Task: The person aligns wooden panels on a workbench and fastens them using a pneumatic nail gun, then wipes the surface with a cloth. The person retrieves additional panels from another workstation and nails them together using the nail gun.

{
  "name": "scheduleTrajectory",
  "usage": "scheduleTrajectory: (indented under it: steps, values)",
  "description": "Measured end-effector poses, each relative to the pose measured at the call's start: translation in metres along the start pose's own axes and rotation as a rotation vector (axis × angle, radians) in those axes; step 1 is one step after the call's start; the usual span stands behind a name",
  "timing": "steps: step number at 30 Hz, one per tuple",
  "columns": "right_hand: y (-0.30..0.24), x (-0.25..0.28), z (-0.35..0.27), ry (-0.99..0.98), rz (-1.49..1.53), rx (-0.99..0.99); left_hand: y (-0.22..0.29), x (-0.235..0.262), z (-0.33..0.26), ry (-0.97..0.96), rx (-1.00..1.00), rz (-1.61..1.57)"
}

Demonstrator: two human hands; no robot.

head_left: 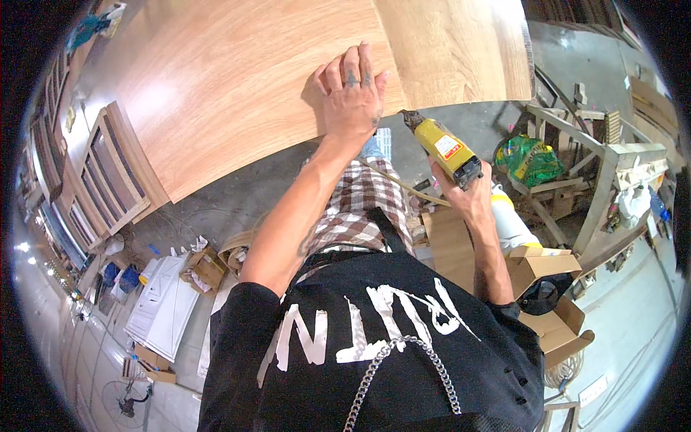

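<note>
Yellow power tool (439,144) just beside the wood panel (245,93)
Right grip (471,190) wraps the tool's rear, probably for control; left grip (353,101) lies flat, unclosed, on the panel, likely steadying it.

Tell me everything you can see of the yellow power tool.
The yellow power tool has a long, plastic-looking body with a red-and-white label, a black rear end and a dark, grimy front head. The right hand grips it near the rear. It slants forward and leftward, its head by the edge of the wood-look board; whether they touch is unclear.
</note>
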State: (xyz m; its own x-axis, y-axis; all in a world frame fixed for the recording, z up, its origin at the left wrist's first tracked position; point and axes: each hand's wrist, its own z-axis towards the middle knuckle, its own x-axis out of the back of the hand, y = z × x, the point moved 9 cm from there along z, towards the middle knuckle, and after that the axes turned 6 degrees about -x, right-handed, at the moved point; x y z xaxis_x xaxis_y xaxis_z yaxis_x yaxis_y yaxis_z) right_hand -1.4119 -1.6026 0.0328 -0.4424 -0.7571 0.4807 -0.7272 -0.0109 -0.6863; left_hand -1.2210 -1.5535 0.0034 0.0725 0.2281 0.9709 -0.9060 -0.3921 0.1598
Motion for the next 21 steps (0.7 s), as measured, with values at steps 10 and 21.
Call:
scheduleTrajectory:
  steps: [10,21]
  values:
    - [-0.009,0.002,-0.011,0.053,-0.09,-0.056,-0.017,0.022,-0.004,-0.023,0.018,-0.115]
    - [-0.2,-0.028,-0.035,0.05,-0.148,-0.1,-0.407,0.133,-0.092,0.298,0.698,0.071]
